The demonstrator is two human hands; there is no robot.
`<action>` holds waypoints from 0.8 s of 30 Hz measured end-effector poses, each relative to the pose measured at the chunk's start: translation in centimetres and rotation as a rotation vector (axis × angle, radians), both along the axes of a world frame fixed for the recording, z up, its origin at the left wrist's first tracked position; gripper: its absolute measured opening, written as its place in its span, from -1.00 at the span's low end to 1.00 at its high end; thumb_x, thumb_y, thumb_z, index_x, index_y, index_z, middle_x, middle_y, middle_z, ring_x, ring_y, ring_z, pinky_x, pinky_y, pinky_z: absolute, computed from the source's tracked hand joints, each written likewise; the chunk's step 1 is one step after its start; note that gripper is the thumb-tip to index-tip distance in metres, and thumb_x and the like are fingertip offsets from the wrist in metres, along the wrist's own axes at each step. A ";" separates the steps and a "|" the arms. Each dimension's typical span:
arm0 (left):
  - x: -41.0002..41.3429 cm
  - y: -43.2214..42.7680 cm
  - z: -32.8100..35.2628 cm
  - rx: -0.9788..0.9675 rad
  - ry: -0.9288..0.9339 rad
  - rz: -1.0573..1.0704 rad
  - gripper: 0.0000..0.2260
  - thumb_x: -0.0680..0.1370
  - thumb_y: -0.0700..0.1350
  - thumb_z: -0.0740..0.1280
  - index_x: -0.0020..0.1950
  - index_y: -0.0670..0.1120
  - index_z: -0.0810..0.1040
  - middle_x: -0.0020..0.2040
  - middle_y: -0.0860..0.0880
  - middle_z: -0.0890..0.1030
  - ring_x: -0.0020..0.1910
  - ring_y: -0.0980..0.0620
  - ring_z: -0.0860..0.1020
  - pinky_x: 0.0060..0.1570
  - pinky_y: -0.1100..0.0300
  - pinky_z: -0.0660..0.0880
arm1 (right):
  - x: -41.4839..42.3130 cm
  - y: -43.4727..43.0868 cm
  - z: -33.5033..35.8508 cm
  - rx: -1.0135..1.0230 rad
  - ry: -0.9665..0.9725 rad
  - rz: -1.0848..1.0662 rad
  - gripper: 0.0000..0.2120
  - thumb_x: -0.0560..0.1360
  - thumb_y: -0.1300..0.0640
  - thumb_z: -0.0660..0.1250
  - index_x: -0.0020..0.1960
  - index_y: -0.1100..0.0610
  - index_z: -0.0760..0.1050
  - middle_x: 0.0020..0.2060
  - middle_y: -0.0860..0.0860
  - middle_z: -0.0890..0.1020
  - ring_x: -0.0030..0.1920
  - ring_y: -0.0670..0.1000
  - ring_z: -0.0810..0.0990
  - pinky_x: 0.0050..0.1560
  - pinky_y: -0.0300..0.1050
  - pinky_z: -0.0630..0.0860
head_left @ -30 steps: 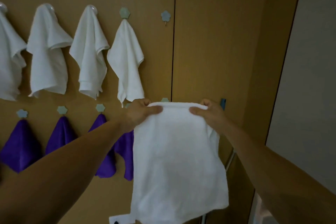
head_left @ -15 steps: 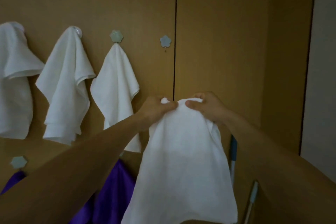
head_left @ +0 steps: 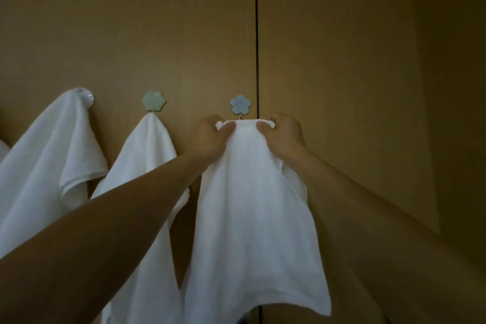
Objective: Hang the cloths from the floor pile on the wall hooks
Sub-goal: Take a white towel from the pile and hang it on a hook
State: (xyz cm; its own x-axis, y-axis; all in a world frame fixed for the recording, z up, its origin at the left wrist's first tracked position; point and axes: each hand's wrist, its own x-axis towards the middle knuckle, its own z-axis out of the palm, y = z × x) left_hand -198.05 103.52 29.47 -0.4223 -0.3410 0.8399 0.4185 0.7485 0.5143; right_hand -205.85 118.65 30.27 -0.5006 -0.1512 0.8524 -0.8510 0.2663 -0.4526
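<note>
Gripping the top edge of a white cloth [head_left: 252,213], the left hand [head_left: 210,139] and right hand [head_left: 284,137] pinch it close together, thumbs in front, right under the blue flower-shaped hook [head_left: 240,104]. The edge touches the hook's small metal prong (whether it has caught, I cannot tell). The rest of the cloth hangs down between the forearms. To the left, one white cloth [head_left: 150,166] hangs from a green hexagon hook [head_left: 153,100], another [head_left: 50,155] from a round clear hook [head_left: 85,96], all on the brown wooden wall [head_left: 328,60].
</note>
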 end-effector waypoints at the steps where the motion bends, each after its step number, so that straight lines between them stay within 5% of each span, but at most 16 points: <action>1: -0.6 -0.4 1.1 -0.030 0.021 0.053 -0.83 0.58 0.05 0.28 -0.08 -0.03 0.52 -0.21 0.12 0.51 -0.21 0.15 0.47 -0.29 0.30 0.32 | -0.6 -0.6 1.1 -0.016 0.024 0.001 -0.83 0.54 0.03 0.29 -0.20 0.07 0.45 -0.24 -0.03 0.53 -0.19 0.01 0.50 -0.22 -0.17 0.34; 6: -3.1 -2.0 4.9 -0.168 0.090 0.253 -0.75 0.57 0.05 0.27 0.00 -0.11 0.59 -0.13 -0.01 0.57 -0.13 0.00 0.51 -0.15 0.19 0.35 | -3.1 -2.4 5.0 -0.033 0.070 -0.059 -0.84 0.53 0.02 0.27 -0.12 0.09 0.51 -0.20 -0.01 0.56 -0.17 0.05 0.55 -0.22 -0.18 0.36; 10: -4.1 -1.9 5.3 -0.211 0.040 0.458 -0.78 0.52 0.09 0.27 -0.15 -0.05 0.51 -0.26 0.03 0.51 -0.29 0.03 0.48 -0.33 0.19 0.32 | -4.2 -3.3 4.8 -0.064 0.019 -0.089 -0.83 0.45 0.00 0.31 -0.14 0.10 0.55 -0.23 0.00 0.61 -0.20 0.06 0.60 -0.23 -0.11 0.50; 14: -3.8 -2.2 4.9 0.046 -0.099 0.256 -0.76 0.42 -0.04 0.38 -0.37 -0.10 0.44 -0.39 0.01 0.47 -0.39 0.03 0.44 -0.43 0.23 0.29 | -4.4 -2.5 3.8 -0.046 -0.108 -0.007 -0.81 0.34 -0.06 0.44 -0.17 0.03 0.55 -0.20 -0.02 0.64 -0.17 0.04 0.63 -0.12 -0.04 0.59; 17: -3.1 -1.5 4.9 0.183 -0.230 0.235 -0.78 0.42 -0.08 0.42 -0.32 -0.13 0.46 -0.35 -0.01 0.49 -0.39 0.06 0.44 -0.47 0.22 0.27 | -4.5 -2.0 3.3 -0.059 -0.220 0.112 -0.84 0.29 0.03 0.49 -0.28 0.08 0.55 -0.28 0.01 0.63 -0.19 0.08 0.64 -0.17 -0.02 0.58; 19: -2.8 -1.0 5.4 0.074 -0.315 0.344 -0.77 0.40 -0.02 0.42 -0.29 -0.13 0.45 -0.32 -0.03 0.50 -0.39 0.06 0.44 -0.47 0.21 0.26 | -4.2 -2.3 3.3 0.011 -0.188 -0.031 -0.80 0.30 -0.01 0.47 -0.29 0.05 0.49 -0.28 -0.03 0.57 -0.20 0.04 0.57 -0.27 -0.14 0.45; 21: -2.6 -0.6 5.6 -0.144 -0.336 0.538 -0.70 0.35 0.07 0.43 -0.19 -0.11 0.43 -0.26 -0.01 0.50 -0.35 0.06 0.44 -0.39 0.20 0.28 | -4.0 -2.7 3.1 0.012 0.024 -0.350 -0.76 0.32 -0.07 0.46 -0.12 0.00 0.49 -0.09 -0.04 0.48 -0.05 0.02 0.44 -0.11 -0.12 0.32; 24: -3.1 -0.3 4.4 -0.606 -0.062 0.949 -0.62 0.37 0.07 0.38 0.10 -0.05 0.41 -0.05 -0.05 0.47 -0.06 -0.08 0.43 -0.10 0.04 0.30 | -3.8 -3.4 2.0 0.022 0.417 -0.475 -0.81 0.42 0.07 0.38 0.03 -0.01 0.54 -0.01 0.02 0.46 0.04 0.08 0.40 -0.02 -0.10 0.27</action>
State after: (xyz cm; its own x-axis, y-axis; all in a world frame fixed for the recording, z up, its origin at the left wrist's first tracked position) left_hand -201.19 103.21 33.82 -0.2562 -0.0898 0.9624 -0.4665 0.8835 -0.0417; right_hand -209.62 115.30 32.25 -0.1433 -0.0134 0.9896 -0.7412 0.6640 -0.0983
